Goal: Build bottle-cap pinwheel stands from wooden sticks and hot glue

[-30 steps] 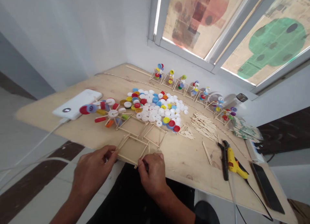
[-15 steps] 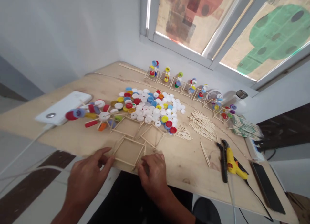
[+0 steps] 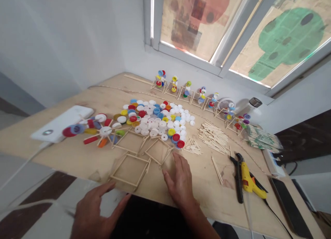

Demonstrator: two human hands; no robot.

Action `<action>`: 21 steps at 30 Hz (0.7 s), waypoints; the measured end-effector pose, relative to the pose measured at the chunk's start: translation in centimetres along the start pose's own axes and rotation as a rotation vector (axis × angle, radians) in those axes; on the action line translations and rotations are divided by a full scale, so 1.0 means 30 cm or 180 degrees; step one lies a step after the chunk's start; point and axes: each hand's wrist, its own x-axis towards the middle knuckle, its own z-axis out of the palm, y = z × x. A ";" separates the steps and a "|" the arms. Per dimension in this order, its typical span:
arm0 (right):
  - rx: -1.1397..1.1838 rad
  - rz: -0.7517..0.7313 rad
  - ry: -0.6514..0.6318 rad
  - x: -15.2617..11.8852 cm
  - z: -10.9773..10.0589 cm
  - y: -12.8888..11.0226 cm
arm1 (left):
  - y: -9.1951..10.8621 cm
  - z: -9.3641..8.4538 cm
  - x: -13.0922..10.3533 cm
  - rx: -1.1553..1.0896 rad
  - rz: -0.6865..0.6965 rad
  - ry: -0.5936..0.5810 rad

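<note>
My left hand (image 3: pixel 97 208) is open at the table's front edge, thumb and fingers apart, with nothing in it. Just beyond it lies the nearest square stick frame (image 3: pixel 129 186). Open as well, my right hand (image 3: pixel 179 178) hovers by the near corner of a second stick frame (image 3: pixel 158 151); whether its fingertips touch that frame I cannot tell. Behind these two sits a third stick frame (image 3: pixel 129 150). To the left rest wheels made of sticks and coloured caps (image 3: pixel 105 131). A pile of white and coloured bottle caps (image 3: pixel 155 120) spreads behind the frames.
Loose sticks (image 3: pixel 213 137) and short stick pieces (image 3: pixel 192 146) lie right of the caps. Further right are a yellow glue gun (image 3: pixel 248 178), a black-handled cutter (image 3: pixel 238 180) and a dark phone-like slab (image 3: pixel 291 206). A white power bank (image 3: pixel 62 123) is at left. Finished cap-wheel models (image 3: pixel 187 90) line the back.
Both hands have come away from the nearest stick frame. My left hand drew back toward me; my right hand moved right and forward to the second frame. The view shifted slightly.
</note>
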 end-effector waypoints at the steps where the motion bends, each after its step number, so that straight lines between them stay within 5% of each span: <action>1: -0.0023 -0.0015 -0.0069 0.007 0.007 0.000 | -0.010 0.007 0.003 0.0052 0.0123 -0.0005; 7: -0.0184 0.0076 -0.0158 0.022 0.037 0.001 | -0.042 0.021 0.021 0.0343 0.0569 0.0105; 21: -0.0339 0.0054 0.0104 0.035 0.051 0.005 | -0.051 0.017 0.050 0.0641 0.0685 -0.0122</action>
